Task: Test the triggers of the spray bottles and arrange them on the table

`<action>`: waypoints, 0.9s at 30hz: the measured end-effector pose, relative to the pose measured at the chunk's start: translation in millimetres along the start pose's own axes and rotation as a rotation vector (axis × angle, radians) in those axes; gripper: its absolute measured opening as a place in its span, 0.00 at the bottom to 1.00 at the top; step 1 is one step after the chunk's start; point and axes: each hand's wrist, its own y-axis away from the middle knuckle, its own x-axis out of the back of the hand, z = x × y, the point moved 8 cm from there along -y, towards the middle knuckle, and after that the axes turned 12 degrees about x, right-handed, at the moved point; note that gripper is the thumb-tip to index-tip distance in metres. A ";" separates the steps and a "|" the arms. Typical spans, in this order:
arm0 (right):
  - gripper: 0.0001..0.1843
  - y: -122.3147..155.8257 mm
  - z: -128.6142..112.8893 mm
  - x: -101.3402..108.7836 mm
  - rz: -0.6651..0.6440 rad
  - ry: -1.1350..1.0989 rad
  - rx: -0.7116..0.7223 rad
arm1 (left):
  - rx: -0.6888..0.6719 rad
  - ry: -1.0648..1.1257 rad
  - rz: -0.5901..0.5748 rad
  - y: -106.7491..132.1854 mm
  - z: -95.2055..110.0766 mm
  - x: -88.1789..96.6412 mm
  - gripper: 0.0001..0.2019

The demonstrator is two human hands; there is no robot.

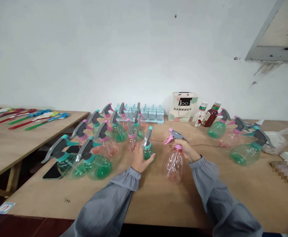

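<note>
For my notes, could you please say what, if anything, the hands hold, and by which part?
The right hand holds a pink bottle by its neck; the left hand is at a green bottle, its grip unclear.

The left hand (139,160) grips a small green spray bottle (148,152) by its body, while the right hand (186,149) holds a pink spray bottle (173,168) around its neck, roughly upright. More spray bottles (98,167) in green and pink crowd the desk (148,205) to the left; three others (246,154) stand to the right. Behind sit a pale blue mould (156,116), a paper bag (182,108) and two labelled bottles (211,116).
</note>
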 end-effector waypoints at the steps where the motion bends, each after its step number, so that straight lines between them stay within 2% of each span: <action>1: 0.08 -0.3 -1.2 -0.8 -0.013 0.021 0.018 | 0.001 -0.002 -0.001 -0.1 0.0 -0.2 0.35; 5: 0.08 -1.4 -4.9 0.4 -0.027 0.063 0.074 | 0.006 -0.002 -0.007 -0.3 -0.2 -0.2 0.35; 10: 0.04 3.4 -4.9 13.5 0.067 -0.026 0.069 | 0.008 0.004 -0.010 -0.9 -1.8 -0.7 0.34; 14: 0.04 18.8 -14.0 35.3 0.123 0.130 0.201 | -0.017 0.001 0.002 -0.9 -1.5 -0.4 0.33; 17: 0.15 44.5 -20.1 71.8 0.262 0.275 0.241 | -0.015 0.004 -0.005 -1.0 -2.1 -0.2 0.34; 20: 0.23 82.5 -36.9 119.1 0.434 0.395 0.273 | -0.006 -0.003 -0.026 -1.5 -2.7 -0.6 0.34; 24: 0.24 148.1 -72.0 189.8 0.737 0.655 0.292 | -0.029 -0.007 -0.025 -2.0 0.0 0.9 0.33; 27: 0.26 198.6 -89.5 241.5 0.976 0.853 0.270 | -0.041 -0.002 -0.013 -2.0 0.7 1.8 0.32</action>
